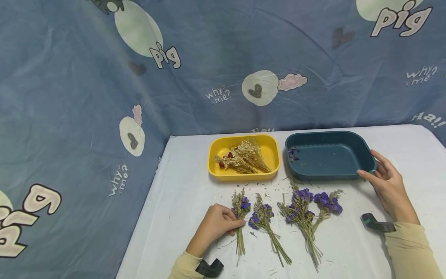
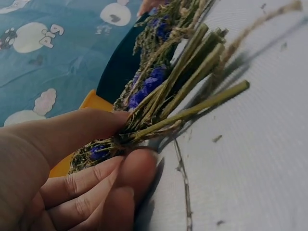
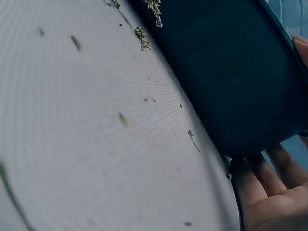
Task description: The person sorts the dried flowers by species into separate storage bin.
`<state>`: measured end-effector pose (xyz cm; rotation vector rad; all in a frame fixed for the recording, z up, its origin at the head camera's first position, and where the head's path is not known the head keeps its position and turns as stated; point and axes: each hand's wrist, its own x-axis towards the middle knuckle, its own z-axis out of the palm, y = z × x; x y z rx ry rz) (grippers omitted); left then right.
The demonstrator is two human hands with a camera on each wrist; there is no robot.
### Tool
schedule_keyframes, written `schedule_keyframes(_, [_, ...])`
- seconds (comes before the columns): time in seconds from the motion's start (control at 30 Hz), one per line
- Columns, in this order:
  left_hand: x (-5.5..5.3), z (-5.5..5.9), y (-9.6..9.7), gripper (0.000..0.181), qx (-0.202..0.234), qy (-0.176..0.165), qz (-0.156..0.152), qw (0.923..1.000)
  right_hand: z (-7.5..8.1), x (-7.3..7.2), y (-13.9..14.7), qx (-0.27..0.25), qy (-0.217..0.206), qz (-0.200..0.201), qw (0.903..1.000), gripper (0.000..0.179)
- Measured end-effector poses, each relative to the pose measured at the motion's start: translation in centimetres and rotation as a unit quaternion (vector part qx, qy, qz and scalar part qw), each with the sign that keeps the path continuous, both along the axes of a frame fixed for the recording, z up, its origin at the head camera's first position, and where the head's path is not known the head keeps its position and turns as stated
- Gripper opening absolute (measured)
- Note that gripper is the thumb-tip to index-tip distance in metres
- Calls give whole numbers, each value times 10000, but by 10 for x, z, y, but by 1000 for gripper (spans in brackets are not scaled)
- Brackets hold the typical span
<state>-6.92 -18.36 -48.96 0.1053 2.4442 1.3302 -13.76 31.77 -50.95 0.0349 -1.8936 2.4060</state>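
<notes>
My left hand [image 1: 221, 223] pinches a small bunch of dried purple flowers [image 1: 240, 206] between thumb and fingers, at the stems just below the blooms. In the left wrist view the cut stem ends of this bunch [image 2: 192, 77] point away from the palm. To its right lie more dried purple bunches: a short one [image 1: 266, 221], and a fuller one [image 1: 301, 217] beside a purple-topped one [image 1: 327, 203], their stems overlapping. My right hand [image 1: 388, 184] grips the right end of a dark teal tray [image 1: 327, 176], thumb at the front corner. Its fingertips are partly hidden behind the tray.
A yellow tray [image 1: 244, 177] holding cream and red dried flowers stands left of the teal one. Purple petals [image 1: 294, 154] lie inside the teal tray. Stem bits are scattered over the white table [image 1: 181, 186]. A blue printed cloth [image 1: 209, 58] hangs behind.
</notes>
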Motion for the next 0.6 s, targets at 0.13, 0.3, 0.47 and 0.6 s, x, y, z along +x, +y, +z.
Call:
schedule_keyframes(0.13, [0, -3, -3, 25, 324, -289, 34, 9991, -2, 1, -1, 24, 47, -74, 10000, 86])
schedule_keyframes(0.3, [-2, -5, -7, 26, 598, -449, 83, 9972, -2, -1, -3, 98, 81, -158, 9998, 86])
schedule_keyframes(0.47, [-2, -5, -11, 28, 927, -543, 43, 9942, -1, -3, -5, 157, 56, -232, 9996, 87])
schedule_keyframes(0.6, [-3, -6, -12, 27, 1103, -660, 2, 9917, -2, -2, -5, 169, 56, -228, 9996, 87])
